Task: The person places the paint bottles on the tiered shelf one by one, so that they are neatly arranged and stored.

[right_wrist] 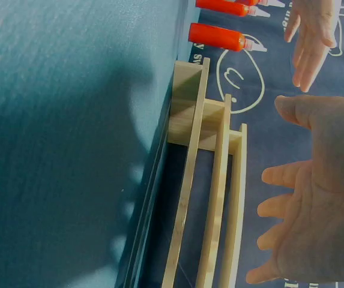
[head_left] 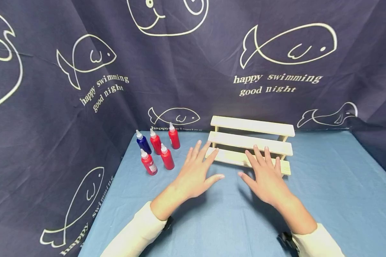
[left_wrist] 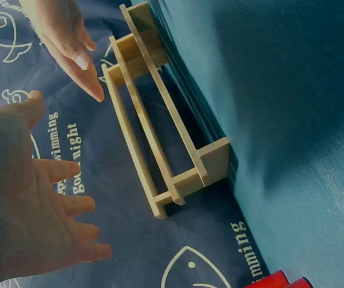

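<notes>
Both hands hover over the table with fingers spread and hold nothing. My left hand [head_left: 194, 175] is in front of the left end of a three-step wooden display rack [head_left: 249, 142]; its fingertips overlap the lowest shelf in the head view. My right hand [head_left: 268, 180] is before the rack's right half, its fingers overlapping the lower shelves. To the left of the left hand stand several red squeeze bottles [head_left: 167, 157] with pale pointed nozzles, and one dark blue bottle [head_left: 143, 143] of the same shape. In the left wrist view the rack [left_wrist: 153, 120] appears beyond the open palm.
A blue cloth [head_left: 231, 221] covers the table. Dark blue curtains [head_left: 186, 78] printed with white fish and lettering hang behind and at the sides. The rack stands close to the back curtain, and the bottles are grouped near the table's back left corner.
</notes>
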Tool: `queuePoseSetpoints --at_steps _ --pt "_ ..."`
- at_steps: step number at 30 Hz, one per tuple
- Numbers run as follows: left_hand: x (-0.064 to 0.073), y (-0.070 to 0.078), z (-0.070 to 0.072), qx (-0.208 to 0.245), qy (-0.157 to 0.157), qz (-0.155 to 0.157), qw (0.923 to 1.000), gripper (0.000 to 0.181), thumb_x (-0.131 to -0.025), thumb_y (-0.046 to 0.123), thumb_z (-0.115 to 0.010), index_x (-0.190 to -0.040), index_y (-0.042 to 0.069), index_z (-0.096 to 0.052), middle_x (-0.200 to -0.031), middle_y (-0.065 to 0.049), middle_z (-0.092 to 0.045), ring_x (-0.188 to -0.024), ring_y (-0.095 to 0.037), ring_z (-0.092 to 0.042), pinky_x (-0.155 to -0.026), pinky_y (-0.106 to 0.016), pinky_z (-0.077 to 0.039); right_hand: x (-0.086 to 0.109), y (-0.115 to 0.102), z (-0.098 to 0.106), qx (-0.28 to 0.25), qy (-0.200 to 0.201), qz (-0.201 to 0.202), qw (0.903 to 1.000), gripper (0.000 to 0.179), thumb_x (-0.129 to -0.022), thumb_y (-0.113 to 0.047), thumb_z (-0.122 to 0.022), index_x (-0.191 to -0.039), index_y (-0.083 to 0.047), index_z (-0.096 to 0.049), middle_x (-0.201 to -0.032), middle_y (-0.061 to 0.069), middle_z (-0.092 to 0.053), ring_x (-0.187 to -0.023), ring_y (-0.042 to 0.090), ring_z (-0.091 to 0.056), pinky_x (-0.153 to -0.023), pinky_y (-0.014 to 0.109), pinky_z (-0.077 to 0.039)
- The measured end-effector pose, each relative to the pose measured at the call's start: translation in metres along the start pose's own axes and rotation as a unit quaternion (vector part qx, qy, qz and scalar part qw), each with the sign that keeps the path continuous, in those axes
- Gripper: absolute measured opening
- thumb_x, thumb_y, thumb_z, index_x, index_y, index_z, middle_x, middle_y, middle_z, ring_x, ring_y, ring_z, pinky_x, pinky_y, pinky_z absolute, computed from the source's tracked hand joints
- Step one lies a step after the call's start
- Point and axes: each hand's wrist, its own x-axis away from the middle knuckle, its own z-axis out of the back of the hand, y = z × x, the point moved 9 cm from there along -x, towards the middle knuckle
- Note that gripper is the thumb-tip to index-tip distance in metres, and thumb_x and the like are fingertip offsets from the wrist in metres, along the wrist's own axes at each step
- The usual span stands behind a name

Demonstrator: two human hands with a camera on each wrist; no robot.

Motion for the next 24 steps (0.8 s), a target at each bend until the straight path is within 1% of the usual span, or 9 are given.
queuePoseSetpoints --at_steps 8,11,17,19,21,23,24 --pt "-0.001 0.000 0.005 0.009 0.009 -0.004 0.9999 0.085 -0.099 0.066 -0.059 -0.167 0.023 -0.033 -0.178 -0.010 -0.020 -0.166 -0.041 -0.011 -0.133 -0.063 -0.017 -0.002 0.000 0.000 0.001 0.005 0.001 1.0000 0.080 -0.104 -0.055 -0.058 -0.167 -0.013 -0.032 -0.178 0.020 -0.015 -0.163 0.053 -0.002 -0.121 0.084 -0.003" --pt "0.000 0.000 0.007 0.012 0.005 -0.002 0.9999 0.085 -0.098 0.066 -0.060 -0.167 0.024 -0.032 -0.178 -0.009 -0.020 -0.167 -0.040 -0.011 -0.133 -0.063 -0.017 -0.002 0.002 0.001 -0.004 0.007 -0.001 1.0000 0.081 -0.104 -0.056 -0.058 -0.167 -0.013 -0.031 -0.177 0.021 -0.016 -0.163 0.053 -0.002 -0.120 0.084 -0.002" --pt "0.002 -0.001 0.008 0.022 0.004 0.001 0.9998 0.085 -0.098 0.064 -0.062 -0.167 0.024 -0.032 -0.177 -0.009 -0.022 -0.166 -0.039 -0.013 -0.133 -0.063 -0.018 -0.004 0.009 0.005 -0.025 0.029 -0.006 0.9993 0.078 -0.104 -0.053 -0.059 -0.164 -0.009 -0.035 -0.176 0.023 -0.019 -0.163 0.053 -0.003 -0.120 0.084 -0.001" --pt "0.003 -0.002 0.009 0.027 0.008 0.001 0.9996 0.085 -0.098 0.063 -0.063 -0.167 0.024 -0.033 -0.177 -0.010 -0.023 -0.166 -0.040 -0.014 -0.132 -0.063 -0.019 -0.005 0.011 0.005 -0.043 0.039 -0.007 0.9983 0.075 -0.105 -0.052 -0.058 -0.163 -0.008 -0.037 -0.175 0.025 -0.020 -0.163 0.054 -0.002 -0.121 0.083 0.000" --pt "0.005 -0.002 0.011 0.033 0.010 0.002 0.9994 0.085 -0.098 0.062 -0.064 -0.167 0.025 -0.032 -0.176 -0.010 -0.024 -0.166 -0.040 -0.015 -0.132 -0.064 -0.019 -0.006 0.015 0.008 -0.071 0.060 -0.009 0.9956 0.070 -0.105 -0.048 -0.059 -0.160 -0.007 -0.042 -0.173 0.028 -0.023 -0.162 0.055 -0.003 -0.122 0.082 -0.001" --pt "0.005 -0.003 0.012 0.038 0.012 0.002 0.9992 0.085 -0.098 0.061 -0.064 -0.167 0.026 -0.031 -0.176 -0.010 -0.024 -0.166 -0.040 -0.015 -0.132 -0.064 -0.019 -0.007 0.019 0.014 -0.104 0.097 -0.012 0.9898 0.064 -0.105 -0.041 -0.062 -0.155 -0.004 -0.047 -0.170 0.031 -0.028 -0.161 0.058 -0.006 -0.122 0.081 -0.003" --pt "0.005 -0.003 0.013 0.039 0.013 0.001 0.9992 0.085 -0.098 0.061 -0.064 -0.168 0.026 -0.031 -0.176 -0.010 -0.024 -0.166 -0.040 -0.015 -0.132 -0.063 -0.019 -0.007 0.022 0.017 -0.122 0.119 -0.013 0.9853 0.060 -0.104 -0.037 -0.064 -0.152 -0.003 -0.050 -0.167 0.032 -0.031 -0.160 0.059 -0.008 -0.123 0.080 -0.004"
